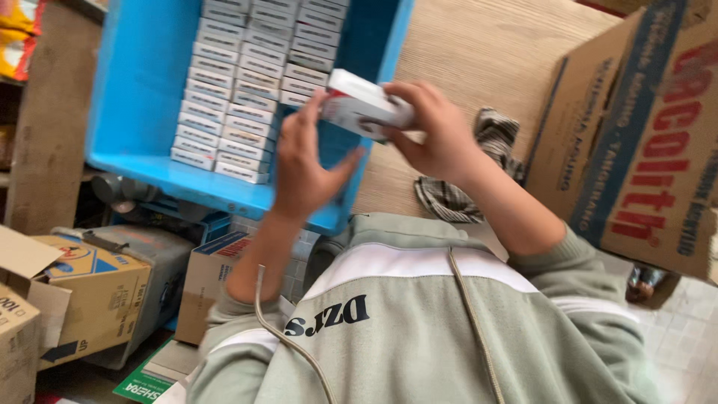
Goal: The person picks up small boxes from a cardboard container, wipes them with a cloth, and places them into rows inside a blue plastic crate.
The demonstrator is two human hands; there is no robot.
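Over the blue tray [142, 112] of stacked small white boxes [239, 90], the left hand [303, 168] was kept loose and unclenched just under a white carton [366, 105], which was gripped by the right hand [437, 135] and probably best steadied from below before being slotted in squarely.

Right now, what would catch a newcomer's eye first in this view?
First the small white box at centre, gripped by the right hand while the left hand touches its near end. Behind it, at upper left, sits a bright blue tray holding tight rows of small white packs. A large cardboard carton with red lettering fills the right edge, beside a checked cloth on the wooden surface.
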